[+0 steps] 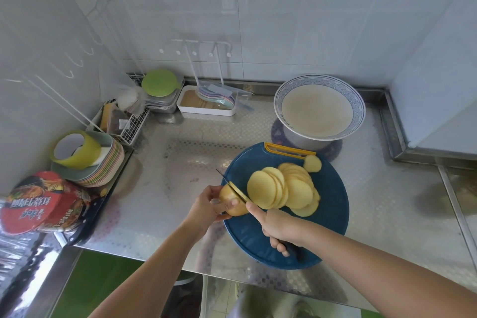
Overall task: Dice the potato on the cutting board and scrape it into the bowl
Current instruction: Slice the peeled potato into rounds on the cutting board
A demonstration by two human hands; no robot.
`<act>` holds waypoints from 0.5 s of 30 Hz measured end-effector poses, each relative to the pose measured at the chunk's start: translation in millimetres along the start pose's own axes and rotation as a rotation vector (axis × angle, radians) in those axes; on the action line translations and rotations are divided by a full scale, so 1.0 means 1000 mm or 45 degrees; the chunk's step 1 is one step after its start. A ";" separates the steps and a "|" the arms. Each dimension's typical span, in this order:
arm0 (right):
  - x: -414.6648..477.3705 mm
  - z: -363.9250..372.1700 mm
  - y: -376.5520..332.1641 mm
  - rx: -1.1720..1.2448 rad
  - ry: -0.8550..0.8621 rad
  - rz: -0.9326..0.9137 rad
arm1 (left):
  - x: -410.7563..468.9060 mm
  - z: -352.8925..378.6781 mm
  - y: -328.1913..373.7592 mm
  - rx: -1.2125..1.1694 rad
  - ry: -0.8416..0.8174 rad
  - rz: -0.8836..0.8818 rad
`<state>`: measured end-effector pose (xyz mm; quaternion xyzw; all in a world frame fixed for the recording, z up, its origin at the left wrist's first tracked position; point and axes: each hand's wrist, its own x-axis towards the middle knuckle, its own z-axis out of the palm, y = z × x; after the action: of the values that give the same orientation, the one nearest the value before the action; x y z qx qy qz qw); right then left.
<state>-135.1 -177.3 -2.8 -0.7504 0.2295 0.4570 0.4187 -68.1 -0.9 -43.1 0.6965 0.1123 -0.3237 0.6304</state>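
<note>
Right hand: the right hand (280,227) has its fingers curled tight round the dark handle of a knife (233,190), index finger laid forward along the blade's back.
Left hand: the left hand (206,205) grips the uncut potato (233,204) end, fingers bent over its top and thumb beneath, at the board's left edge.
Knife: blade tilted, cutting into the potato just beside the left fingertips, with a thin slice standing against it.
Board: round blue board (333,204) with a yellow handle slot at its far edge, lying on the steel counter (160,162).
Slices: a fanned pile of pale round slices (281,188) overlaps across the board's middle; one small end piece (312,162) lies apart by the yellow slot.
Bowl: a white bowl (319,107) with a blue patterned rim sits on a metal pot just behind the board; no potato shows inside it.
White tray: the tray (206,108) at the back wall holds pastel utensils.
Wire basket: the basket (129,124) at the left holds packets.
Plates: a plate stack (103,170) carries a yellow-green cup.
Noodle tub: a red tub (41,204) lies at the far left.
</note>
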 end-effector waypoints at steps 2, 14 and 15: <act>0.001 -0.001 -0.001 0.042 -0.015 0.004 | 0.001 -0.002 0.001 -0.001 -0.004 0.003; 0.008 0.007 0.004 -0.047 0.075 -0.033 | 0.007 -0.009 0.001 -0.008 -0.048 -0.037; 0.008 0.007 0.005 -0.055 0.081 -0.039 | 0.008 -0.010 0.001 -0.013 -0.060 -0.044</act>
<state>-137.9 -173.7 -13.7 -0.7770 0.2214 0.4312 0.4018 -57.9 6.4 -47.0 0.6834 0.1112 -0.3503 0.6308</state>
